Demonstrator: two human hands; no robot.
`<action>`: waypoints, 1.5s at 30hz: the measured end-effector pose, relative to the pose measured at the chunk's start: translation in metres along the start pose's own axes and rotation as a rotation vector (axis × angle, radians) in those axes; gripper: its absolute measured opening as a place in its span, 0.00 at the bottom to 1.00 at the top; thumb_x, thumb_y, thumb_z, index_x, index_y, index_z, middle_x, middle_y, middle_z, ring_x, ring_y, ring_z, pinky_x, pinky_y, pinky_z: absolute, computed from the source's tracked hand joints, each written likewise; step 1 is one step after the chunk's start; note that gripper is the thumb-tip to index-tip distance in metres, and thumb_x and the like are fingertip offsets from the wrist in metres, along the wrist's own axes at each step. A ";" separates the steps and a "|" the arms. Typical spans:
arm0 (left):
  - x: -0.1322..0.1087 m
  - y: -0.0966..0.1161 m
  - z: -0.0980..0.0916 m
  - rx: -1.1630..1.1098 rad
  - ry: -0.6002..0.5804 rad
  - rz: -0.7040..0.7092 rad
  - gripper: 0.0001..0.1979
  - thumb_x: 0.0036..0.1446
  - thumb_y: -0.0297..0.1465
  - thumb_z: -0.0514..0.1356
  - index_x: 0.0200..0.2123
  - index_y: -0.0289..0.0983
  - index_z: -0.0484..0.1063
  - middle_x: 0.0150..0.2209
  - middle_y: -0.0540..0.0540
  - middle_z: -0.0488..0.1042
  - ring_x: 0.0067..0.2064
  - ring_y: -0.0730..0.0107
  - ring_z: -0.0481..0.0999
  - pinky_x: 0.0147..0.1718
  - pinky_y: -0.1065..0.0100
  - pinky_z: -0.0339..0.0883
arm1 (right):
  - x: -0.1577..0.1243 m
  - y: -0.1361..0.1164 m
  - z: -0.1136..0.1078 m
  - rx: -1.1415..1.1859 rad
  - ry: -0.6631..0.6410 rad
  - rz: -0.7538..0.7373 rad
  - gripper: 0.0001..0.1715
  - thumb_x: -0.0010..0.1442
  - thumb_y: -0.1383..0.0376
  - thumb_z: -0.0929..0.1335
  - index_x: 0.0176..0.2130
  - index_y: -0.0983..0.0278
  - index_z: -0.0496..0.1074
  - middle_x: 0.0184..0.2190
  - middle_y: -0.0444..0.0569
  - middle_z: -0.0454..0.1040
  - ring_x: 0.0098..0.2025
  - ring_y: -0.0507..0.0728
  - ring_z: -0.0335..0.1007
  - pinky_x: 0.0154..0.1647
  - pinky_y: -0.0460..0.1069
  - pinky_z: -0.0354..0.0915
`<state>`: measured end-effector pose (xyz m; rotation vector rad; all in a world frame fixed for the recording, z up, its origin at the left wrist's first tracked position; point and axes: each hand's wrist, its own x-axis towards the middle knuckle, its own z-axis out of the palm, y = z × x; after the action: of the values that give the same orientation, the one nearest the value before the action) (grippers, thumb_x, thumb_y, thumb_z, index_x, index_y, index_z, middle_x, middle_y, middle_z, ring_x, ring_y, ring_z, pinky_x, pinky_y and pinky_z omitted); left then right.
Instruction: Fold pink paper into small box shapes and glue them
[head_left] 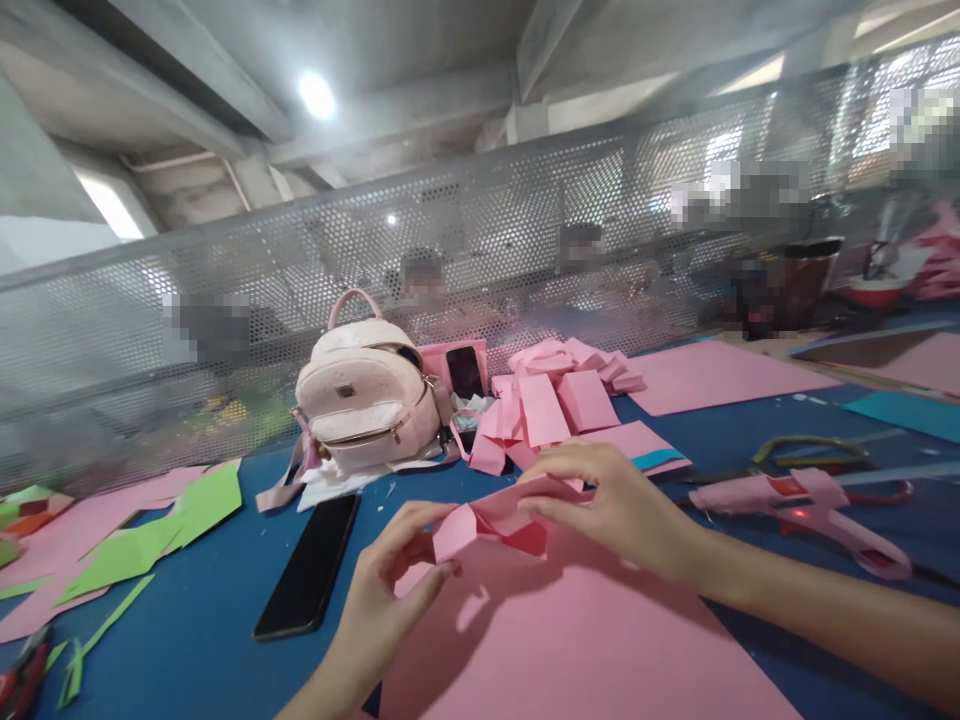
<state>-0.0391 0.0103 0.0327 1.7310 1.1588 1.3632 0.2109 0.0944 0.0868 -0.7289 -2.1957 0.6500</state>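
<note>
Fingers of the left hand [390, 575] pinched the near left end of a folded pink paper piece [459, 535], the thumb at its lower corner and the other fingertips at its upper edge. Those of the right hand [611, 500] pinched the same piece at its far right side, thumb in front. It was held over the far part of a flat pink sheet [592, 640], on which shadows fell. Just beyond the right hand, more folded pink pieces [545, 410] lay heaped on the blue bench [217, 590]. A pink glue gun [806, 510] with a red light lay to the right, near the right forearm. To the left of the left hand lay a black phone [311, 568], with a pale pink backpack [367, 390] standing behind it. Green paper [210, 510] lay farther left, overlapping pink sheets.
</note>
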 end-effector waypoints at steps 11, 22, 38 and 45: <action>-0.016 0.012 0.007 0.209 -0.071 0.035 0.16 0.63 0.40 0.63 0.51 0.40 0.80 0.42 0.40 0.82 0.39 0.61 0.80 0.42 0.66 0.75 | -0.006 -0.011 0.000 -0.002 -0.136 -0.104 0.11 0.68 0.66 0.66 0.36 0.62 0.78 0.33 0.44 0.81 0.33 0.53 0.74 0.35 0.45 0.62; -0.011 0.023 0.020 -0.012 -0.244 -0.201 0.22 0.65 0.45 0.58 0.27 0.34 0.77 0.28 0.47 0.68 0.31 0.69 0.66 0.32 0.70 0.61 | -0.008 -0.023 -0.003 0.020 -0.236 0.026 0.07 0.63 0.70 0.70 0.36 0.61 0.79 0.31 0.41 0.81 0.33 0.52 0.75 0.33 0.45 0.60; -0.012 0.006 0.027 -0.081 -0.209 -0.400 0.30 0.59 0.55 0.58 0.20 0.37 0.56 0.22 0.54 0.52 0.27 0.75 0.49 0.25 0.70 0.45 | -0.021 -0.022 0.012 -0.330 -0.122 -0.517 0.09 0.70 0.67 0.63 0.47 0.61 0.72 0.50 0.51 0.76 0.52 0.60 0.67 0.55 0.56 0.58; -0.013 0.011 0.028 0.004 -0.393 -0.512 0.30 0.57 0.54 0.59 0.18 0.39 0.54 0.20 0.56 0.48 0.25 0.75 0.47 0.24 0.69 0.42 | -0.027 -0.017 0.034 -0.248 -0.400 -0.323 0.12 0.66 0.63 0.70 0.30 0.63 0.73 0.28 0.44 0.72 0.34 0.54 0.66 0.37 0.49 0.59</action>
<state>-0.0102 -0.0046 0.0303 1.4741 1.2551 0.6796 0.1958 0.0564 0.0640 -0.3666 -2.7208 0.3847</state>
